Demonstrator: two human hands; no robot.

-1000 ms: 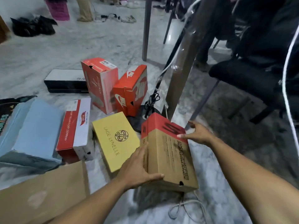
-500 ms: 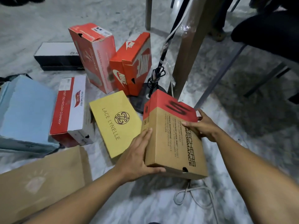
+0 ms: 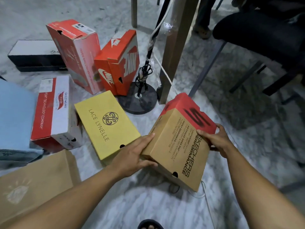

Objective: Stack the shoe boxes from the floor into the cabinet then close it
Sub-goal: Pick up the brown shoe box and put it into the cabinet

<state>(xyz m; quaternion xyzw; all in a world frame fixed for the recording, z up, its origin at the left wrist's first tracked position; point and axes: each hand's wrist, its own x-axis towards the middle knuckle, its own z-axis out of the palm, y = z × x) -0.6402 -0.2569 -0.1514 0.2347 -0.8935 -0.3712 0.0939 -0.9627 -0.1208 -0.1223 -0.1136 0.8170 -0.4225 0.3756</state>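
The brown Skechers box [image 3: 178, 142] is tilted between both hands at the near right of the floor [image 3: 247, 121], its red end pointing far, and it looks lifted clear. The left hand [image 3: 132, 156] grips the box's left side, fingers [image 3: 148, 138] laid along the cardboard and thumb hooked round the near edge. The right hand [image 3: 216, 141] clamps the right edge with curled fingers [image 3: 203, 134].

The grip is on the sides only, nothing beneath, so if the lid is loose the tray could sag or drop out as the box swings. A white cord [image 3: 204, 190] loops on the floor right under the near corner. It could catch a foot or the box as the person turns.

Just beyond the box's far end stand the desk leg [image 3: 176, 47] and the round lamp base [image 3: 138, 100]. A wide swing could knock either. The yellow box [image 3: 105, 123] lies just left of the left hand, and the upright Nike box [image 3: 117, 63] beyond it looks easy to topple. The cabinet is out of sight, so the carry path cannot be judged.
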